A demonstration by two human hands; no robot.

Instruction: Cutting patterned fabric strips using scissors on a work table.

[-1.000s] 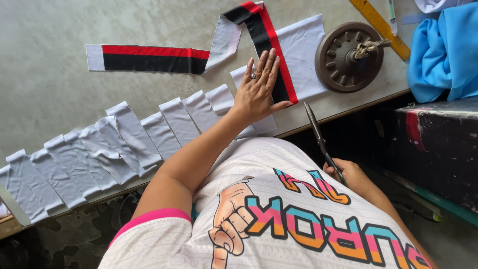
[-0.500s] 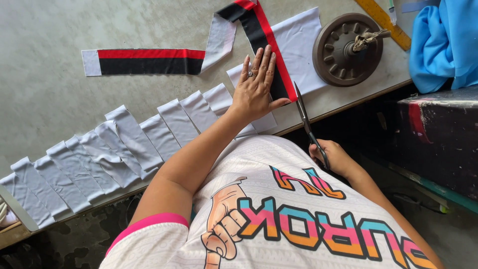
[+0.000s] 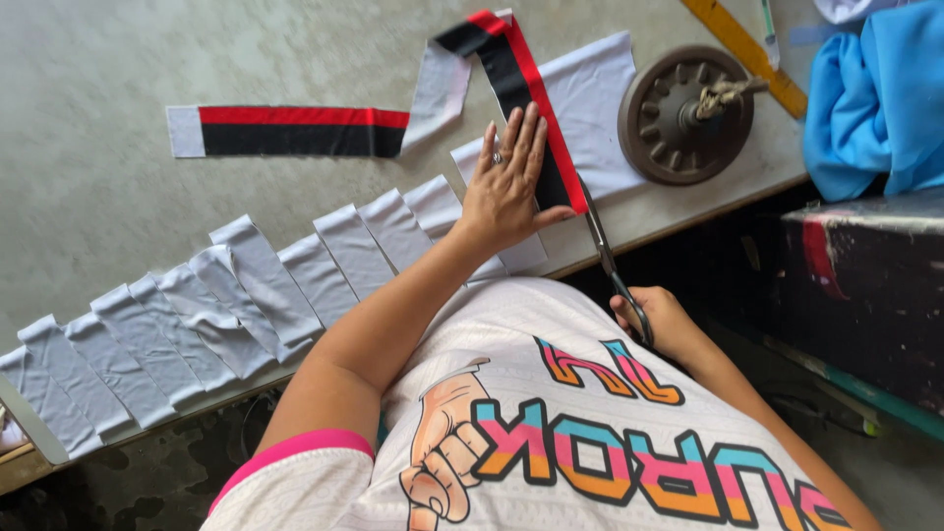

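A red-and-black striped fabric band [image 3: 526, 108] is pinned flat on the grey worktop [image 3: 118, 216] by the left hand [image 3: 506, 182], whose fingers are spread over the near end of the band where it crosses a sheet of white fabric [image 3: 595, 93]. The left grip is thus apart and pressing, not clamped on anything. The right hand [image 3: 657, 320] is closed around the handles of a pair of scissors [image 3: 608, 261], below the near edge of the worktop, with the blades pointed at the near end of the band just right of the left hand (whether they already bite into the cloth cannot be told).

Much appears done: a long row of cut white strips [image 3: 197, 315] is laid overlapping along the near edge, from the far left up to the left hand. What seems left is the striped band itself, which runs uncut from its left end [image 3: 285, 131] across to the fold at the far side. A round metal weight [image 3: 686, 115] is set on the right part of the white sheet, with blue cloth [image 3: 875, 98] heaped at the right.
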